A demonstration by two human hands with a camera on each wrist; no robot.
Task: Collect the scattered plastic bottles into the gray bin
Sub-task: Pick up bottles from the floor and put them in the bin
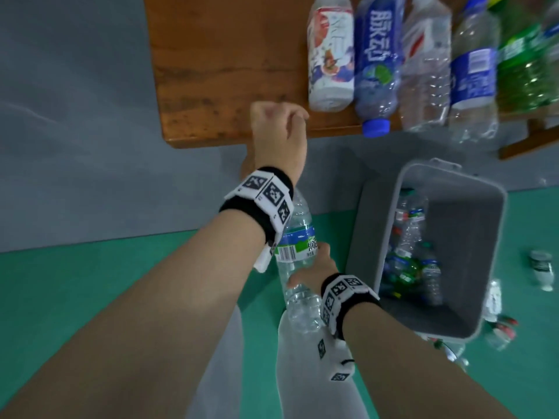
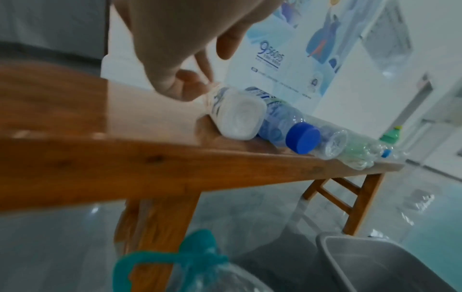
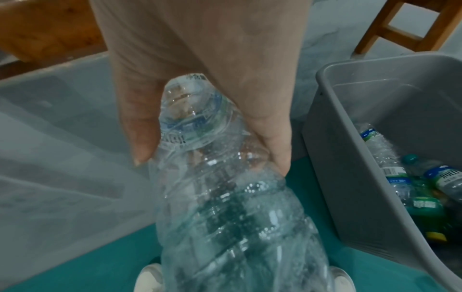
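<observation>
Right hand (image 1: 314, 269): fingers wrapped round a large clear bottle (image 1: 295, 246), held low over the floor just left of the gray bin (image 1: 393, 204). Left hand (image 1: 276, 122): fingers loosely curled, holding nothing, over the wooden tabletop (image 1: 217, 55) near a white-labelled bottle (image 1: 331, 52). Beside that, lying in a row: blue-capped bottle (image 1: 378, 68) and further clear bottles. Bin: several bottles inside (image 1: 408, 261). Floor right of bin: stray bottles (image 1: 541, 269).
</observation>
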